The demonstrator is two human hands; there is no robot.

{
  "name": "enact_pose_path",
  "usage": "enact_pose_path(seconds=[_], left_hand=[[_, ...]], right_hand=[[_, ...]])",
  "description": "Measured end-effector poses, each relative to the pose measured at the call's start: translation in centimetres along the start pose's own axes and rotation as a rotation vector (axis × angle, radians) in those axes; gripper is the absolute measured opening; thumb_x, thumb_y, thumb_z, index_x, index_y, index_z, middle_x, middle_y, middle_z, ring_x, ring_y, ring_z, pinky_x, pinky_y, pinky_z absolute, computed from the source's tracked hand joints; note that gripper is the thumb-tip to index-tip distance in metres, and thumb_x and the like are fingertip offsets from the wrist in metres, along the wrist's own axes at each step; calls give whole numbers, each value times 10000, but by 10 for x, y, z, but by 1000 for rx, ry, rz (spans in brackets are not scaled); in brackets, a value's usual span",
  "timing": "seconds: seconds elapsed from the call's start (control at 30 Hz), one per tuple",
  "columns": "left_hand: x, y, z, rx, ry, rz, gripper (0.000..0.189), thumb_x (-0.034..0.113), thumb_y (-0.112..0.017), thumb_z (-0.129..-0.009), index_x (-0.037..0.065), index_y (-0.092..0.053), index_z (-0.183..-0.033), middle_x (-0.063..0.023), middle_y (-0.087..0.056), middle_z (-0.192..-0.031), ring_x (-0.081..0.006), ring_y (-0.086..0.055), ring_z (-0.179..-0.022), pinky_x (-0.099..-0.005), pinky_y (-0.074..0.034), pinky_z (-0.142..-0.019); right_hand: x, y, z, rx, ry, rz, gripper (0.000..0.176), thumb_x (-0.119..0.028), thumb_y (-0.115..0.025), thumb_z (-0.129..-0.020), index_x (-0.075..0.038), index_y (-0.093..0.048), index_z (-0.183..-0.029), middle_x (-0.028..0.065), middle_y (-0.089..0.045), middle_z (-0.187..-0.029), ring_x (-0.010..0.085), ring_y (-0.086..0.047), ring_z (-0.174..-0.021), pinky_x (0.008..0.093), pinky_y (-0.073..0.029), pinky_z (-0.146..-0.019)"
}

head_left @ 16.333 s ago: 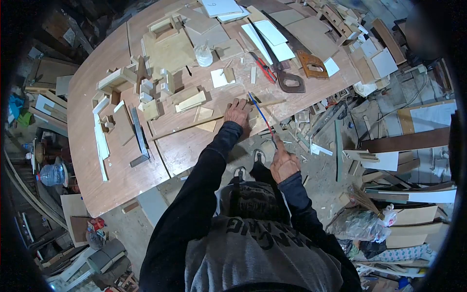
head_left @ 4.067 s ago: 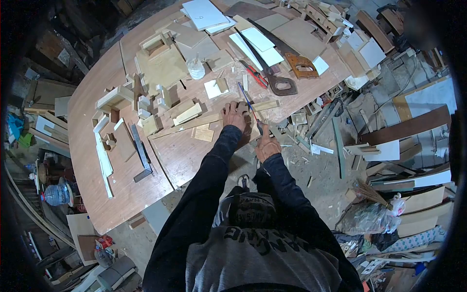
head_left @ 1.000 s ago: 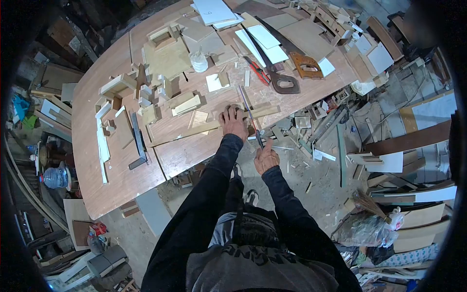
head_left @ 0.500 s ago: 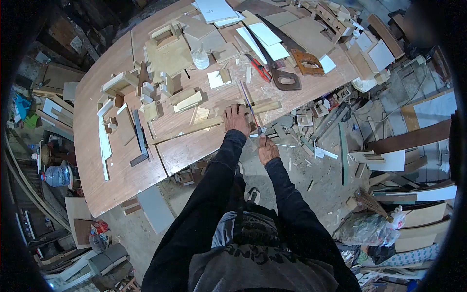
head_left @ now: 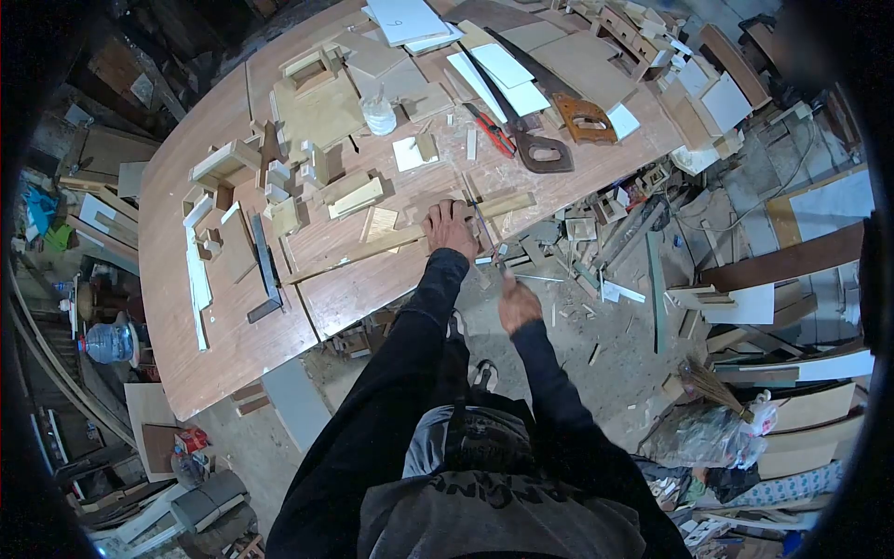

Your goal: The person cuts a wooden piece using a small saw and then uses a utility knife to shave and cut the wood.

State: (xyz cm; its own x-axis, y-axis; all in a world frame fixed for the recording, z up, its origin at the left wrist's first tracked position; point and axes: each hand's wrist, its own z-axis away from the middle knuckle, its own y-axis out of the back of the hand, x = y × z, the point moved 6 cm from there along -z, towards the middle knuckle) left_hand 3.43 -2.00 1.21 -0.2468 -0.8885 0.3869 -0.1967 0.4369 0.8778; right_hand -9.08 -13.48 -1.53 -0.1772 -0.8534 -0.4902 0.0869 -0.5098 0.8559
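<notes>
A long wooden strip (head_left: 358, 253) lies along the front of the worktable (head_left: 368, 293). My left hand (head_left: 448, 226) presses down on it near its right part, palm down with the fingers over the wood. Just right of those fingers, a narrow hacksaw (head_left: 482, 222) crosses the strip, its far end over the tabletop. Beyond the table edge, my right hand (head_left: 519, 305) is wrapped round the saw's handle end, slightly blurred. How deep the blade sits in the wood cannot be made out.
Beyond the strip lie red-handled pliers (head_left: 494, 130), a dark-handled handsaw (head_left: 543, 154), a brown-handled saw (head_left: 585, 119) and a clear plastic container (head_left: 378, 114). A metal square (head_left: 266, 270) and several wooden pieces sit to the left. Offcuts (head_left: 582, 231) litter the floor.
My right hand has drawn the hacksaw back toward my body, so less of it reaches over the table. My left hand stays on the wooden strip.
</notes>
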Motion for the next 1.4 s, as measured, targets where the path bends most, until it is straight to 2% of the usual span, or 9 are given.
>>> enact_pose_path(seconds=[0.2,0.4,0.47,0.6,0.8,0.87,1.0,1.2,1.4], left_hand=[[-1,-1,0,-11,-11,8,530,161,-679,-537,74,-520,-1035,-107,-439,-1104,-299,-383,-1047,-416,-276,-917],[0,5,0,-50,-29,8,448,132,-633,-609,71,-524,-1039,-110,-438,-1099,-303,-384,-1043,-415,-291,-902],[0,2,2,-36,-28,0,431,120,-617,-624,70,-526,-1042,-111,-437,-1100,-303,-385,-1043,-414,-295,-900],[0,5,2,-37,-17,9,428,107,-612,-630,68,-532,-1048,-110,-438,-1110,-301,-385,-1051,-413,-296,-900],[0,6,1,-64,-16,0,449,137,-642,-612,66,-541,-1044,-109,-439,-1110,-301,-383,-1054,-414,-298,-898],[-3,0,1,-64,-17,24,457,154,-651,-609,65,-541,-1044,-111,-438,-1108,-301,-384,-1050,-415,-298,-897],[-1,4,0,-14,-44,46,449,161,-650,-613,68,-542,-1039,-114,-438,-1101,-302,-382,-1045,-418,-294,-898],[-2,6,1,-59,-30,50,439,153,-642,-616,63,-541,-1035,-114,-448,-1085,-307,-392,-1032,-415,-294,-901],[-4,-2,0,-4,-31,43,531,126,-678,-541,66,-530,-1048,-110,-440,-1092,-302,-379,-1046,-415,-301,-901]], right_hand=[[-7,-18,1,78,214,90,327,-214,-378,-877,47,-459,-1057,250,-594,-851,429,-558,-800,490,-451,-717],[7,-8,17,-99,-279,-115,330,-179,-443,-811,27,-519,-1057,246,-583,-912,395,-573,-838,464,-451,-763],[-13,-7,-28,-15,21,-41,421,-288,-257,-940,44,-507,-1008,285,-584,-934,443,-551,-882,487,-432,-796],[-6,-25,-31,-120,110,143,388,-262,-286,-933,47,-510,-1003,305,-576,-919,446,-550,-877,496,-424,-797],[26,-19,31,-50,-344,-222,281,-211,-470,-800,14,-557,-945,250,-590,-873,400,-575,-827,486,-447,-753],[-11,-5,-16,-9,90,36,274,-124,-389,-837,38,-493,-1031,253,-595,-819,439,-562,-774,490,-460,-715],[-12,-21,-37,15,191,165,266,-125,-380,-847,63,-489,-1001,278,-581,-824,453,-553,-761,496,-454,-701],[16,-14,38,-118,-345,-180,336,-211,-357,-877,17,-552,-1029,256,-588,-900,419,-570,-838,496,-440,-759],[-9,-19,-41,59,129,74,320,-234,-371,-877,27,-551,-915,262,-597,-816,448,-566,-738,517,-446,-695]])
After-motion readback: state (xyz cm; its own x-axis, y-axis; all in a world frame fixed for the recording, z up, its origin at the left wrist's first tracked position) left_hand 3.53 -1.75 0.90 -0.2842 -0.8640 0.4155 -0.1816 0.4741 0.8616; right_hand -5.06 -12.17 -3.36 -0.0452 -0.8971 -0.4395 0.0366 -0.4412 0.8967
